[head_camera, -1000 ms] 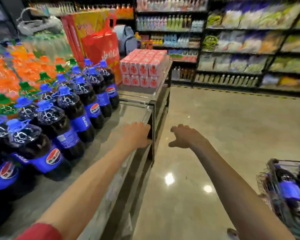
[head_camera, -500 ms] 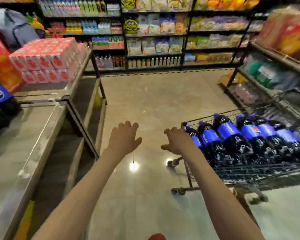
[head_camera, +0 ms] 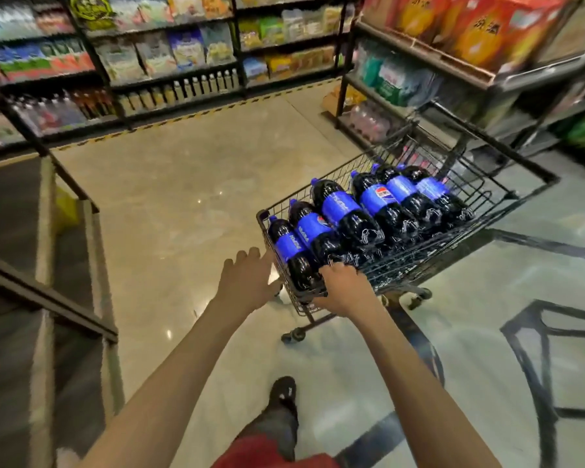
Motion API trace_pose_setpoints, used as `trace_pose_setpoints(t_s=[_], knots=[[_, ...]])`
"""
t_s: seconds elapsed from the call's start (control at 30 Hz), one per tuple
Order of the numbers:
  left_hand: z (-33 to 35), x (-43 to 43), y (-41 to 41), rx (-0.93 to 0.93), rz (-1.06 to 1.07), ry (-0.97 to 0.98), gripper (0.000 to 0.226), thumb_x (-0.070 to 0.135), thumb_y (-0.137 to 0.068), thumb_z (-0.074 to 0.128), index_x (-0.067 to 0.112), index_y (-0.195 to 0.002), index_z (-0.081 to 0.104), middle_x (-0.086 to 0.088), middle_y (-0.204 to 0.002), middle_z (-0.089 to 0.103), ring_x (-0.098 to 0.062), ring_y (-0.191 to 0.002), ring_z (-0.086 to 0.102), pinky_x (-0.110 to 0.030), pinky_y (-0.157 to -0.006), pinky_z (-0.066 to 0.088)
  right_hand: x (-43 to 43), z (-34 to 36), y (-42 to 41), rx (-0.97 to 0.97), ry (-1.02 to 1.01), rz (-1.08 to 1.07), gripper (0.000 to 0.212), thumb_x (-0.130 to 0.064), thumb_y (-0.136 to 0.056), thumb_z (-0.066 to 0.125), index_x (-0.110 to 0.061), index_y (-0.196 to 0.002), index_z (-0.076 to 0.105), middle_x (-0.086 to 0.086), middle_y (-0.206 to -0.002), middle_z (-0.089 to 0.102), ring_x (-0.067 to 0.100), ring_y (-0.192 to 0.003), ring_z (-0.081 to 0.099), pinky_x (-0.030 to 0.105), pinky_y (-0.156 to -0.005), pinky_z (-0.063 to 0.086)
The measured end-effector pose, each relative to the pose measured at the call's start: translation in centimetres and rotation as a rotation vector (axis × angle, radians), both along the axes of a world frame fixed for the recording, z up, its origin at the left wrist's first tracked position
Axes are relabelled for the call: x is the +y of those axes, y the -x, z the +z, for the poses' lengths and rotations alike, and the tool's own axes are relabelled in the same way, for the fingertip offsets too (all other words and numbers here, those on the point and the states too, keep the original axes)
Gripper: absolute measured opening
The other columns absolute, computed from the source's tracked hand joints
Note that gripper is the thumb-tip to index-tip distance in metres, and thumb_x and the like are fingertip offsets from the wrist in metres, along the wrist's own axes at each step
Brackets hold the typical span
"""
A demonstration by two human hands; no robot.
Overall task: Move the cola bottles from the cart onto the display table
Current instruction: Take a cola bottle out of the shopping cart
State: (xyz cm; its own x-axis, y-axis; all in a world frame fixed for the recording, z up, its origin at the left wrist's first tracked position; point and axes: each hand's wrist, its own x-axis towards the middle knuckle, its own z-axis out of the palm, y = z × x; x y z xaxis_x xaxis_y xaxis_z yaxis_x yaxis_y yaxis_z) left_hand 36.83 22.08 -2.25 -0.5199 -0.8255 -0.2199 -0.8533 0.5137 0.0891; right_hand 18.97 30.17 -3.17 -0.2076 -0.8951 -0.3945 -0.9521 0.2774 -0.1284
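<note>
Several cola bottles (head_camera: 338, 211) with blue labels and caps lie side by side in a black wire cart (head_camera: 429, 248) right of centre. My right hand (head_camera: 347, 290) is at the cart's near rim, its fingers curled over the rim by the bottle bases. My left hand (head_camera: 247, 282) is spread with straight fingers just left of the cart's near corner and holds nothing. The display table (head_camera: 44, 332) shows only as its grey edge and frame along the left side.
Stocked shelves (head_camera: 169, 52) line the back wall. A rack with orange boxes (head_camera: 487, 28) stands behind the cart on the right. A black metal frame (head_camera: 537, 332) stands on the floor at right. My shoe (head_camera: 282, 393) is on the shiny floor below.
The view has swung right from the display table to the cart. Both hands have travelled to the cart's near end, and the right one now curls over its rim.
</note>
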Motion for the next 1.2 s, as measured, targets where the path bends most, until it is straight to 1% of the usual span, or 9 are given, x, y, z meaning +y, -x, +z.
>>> trace_pose_setpoints(t_s=[0.2, 0.33, 0.47, 0.57, 0.77, 0.87, 1.03, 1.13, 1.2], knots=[[-1.8, -2.1, 5.7, -0.087, -0.109, -0.070, 0.054, 0.048, -0.098, 0.052, 0.021, -0.143, 0.040, -0.009, -0.131, 0.049, -0.032, -0.120, 0.048, -0.040, -0.090, 0.040, -1.0, -0.9, 4.7, -0.029, -0.116, -0.038, 0.065, -0.048, -0.095, 0.063, -0.012, -0.144, 0.040, 0.016, -0.145, 0.043, 0.037, -0.134, 0.043, 0.049, -0.106, 0.040], [-2.3, -4.7, 9.6, -0.040, -0.135, -0.070, 0.054, 0.048, -0.098, 0.053, 0.021, -0.143, 0.040, -0.008, -0.134, 0.050, -0.033, -0.121, 0.050, -0.040, -0.092, 0.042, -3.2, -0.6, 8.1, -0.023, -0.122, -0.065, 0.064, -0.047, -0.093, 0.065, -0.014, -0.144, 0.042, 0.015, -0.143, 0.045, 0.036, -0.134, 0.043, 0.048, -0.105, 0.040], [-3.1, -7.4, 12.8, -0.024, -0.121, -0.070, 0.052, 0.050, -0.098, 0.052, 0.019, -0.138, 0.044, -0.009, -0.129, 0.053, -0.032, -0.116, 0.054, -0.040, -0.087, 0.047, -6.3, -0.5, 11.5, 0.001, -0.124, -0.051, 0.064, -0.047, -0.094, 0.064, -0.013, -0.143, 0.041, 0.014, -0.141, 0.045, 0.037, -0.132, 0.044, 0.047, -0.104, 0.041], [-3.8, -9.1, 14.5, -0.039, -0.110, -0.099, 0.050, 0.050, -0.098, 0.052, 0.017, -0.135, 0.046, -0.010, -0.129, 0.052, -0.034, -0.120, 0.052, -0.043, -0.092, 0.046, -8.4, -0.8, 13.3, 0.011, -0.116, -0.038, 0.067, -0.050, -0.093, 0.064, -0.013, -0.144, 0.040, 0.013, -0.141, 0.046, 0.035, -0.132, 0.045, 0.047, -0.103, 0.042], [-4.9, -12.5, 17.6, -0.090, -0.100, -0.136, 0.054, 0.050, -0.099, 0.050, 0.017, -0.141, 0.042, -0.011, -0.137, 0.048, -0.034, -0.123, 0.049, -0.045, -0.096, 0.044, -11.9, -1.6, 15.9, -0.005, -0.153, 0.002, 0.066, -0.050, -0.092, 0.065, -0.013, -0.141, 0.042, 0.014, -0.140, 0.046, 0.036, -0.130, 0.045, 0.047, -0.101, 0.042], [-5.7, -14.3, 19.1, -0.101, -0.054, -0.152, 0.061, 0.050, -0.099, 0.050, 0.019, -0.150, 0.035, -0.012, -0.143, 0.045, -0.035, -0.128, 0.047, -0.046, -0.100, 0.042, -14.1, -2.4, 17.5, -0.003, -0.159, 0.037, 0.065, -0.049, -0.093, 0.063, -0.012, -0.142, 0.041, 0.014, -0.142, 0.045, 0.037, -0.131, 0.045, 0.048, -0.101, 0.042], [-6.7, -17.5, 22.5, -0.053, 0.076, -0.214, 0.060, 0.047, -0.096, 0.056, 0.020, -0.147, 0.039, -0.011, -0.144, 0.047, -0.034, -0.130, 0.047, -0.050, -0.104, 0.040, -18.3, -3.5, 21.0, -0.046, -0.185, 0.121, 0.063, -0.048, -0.095, 0.062, -0.011, -0.141, 0.041, 0.017, -0.143, 0.044, 0.038, -0.130, 0.045, 0.046, -0.099, 0.043], [-7.4, -19.6, 24.8, -0.001, 0.165, -0.237, 0.053, 0.044, -0.095, 0.056, 0.018, -0.141, 0.045, -0.009, -0.135, 0.053, -0.032, -0.122, 0.053, -0.045, -0.094, 0.045, -20.5, -4.6, 23.3, -0.111, -0.204, 0.146, 0.066, -0.047, -0.094, 0.064, -0.013, -0.144, 0.040, 0.017, -0.147, 0.040, 0.039, -0.132, 0.043, 0.048, -0.100, 0.044], [-8.0, -21.0, 26.2, 0.028, 0.223, -0.245, 0.051, 0.044, -0.095, 0.055, 0.018, -0.139, 0.047, -0.009, -0.129, 0.057, -0.030, -0.117, 0.057, -0.043, -0.087, 0.048, -21.6, -5.4, 24.6, -0.137, -0.206, 0.154, 0.065, -0.047, -0.093, 0.065, -0.012, -0.142, 0.042, 0.017, -0.145, 0.041, 0.039, -0.130, 0.044, 0.048, -0.099, 0.045]])
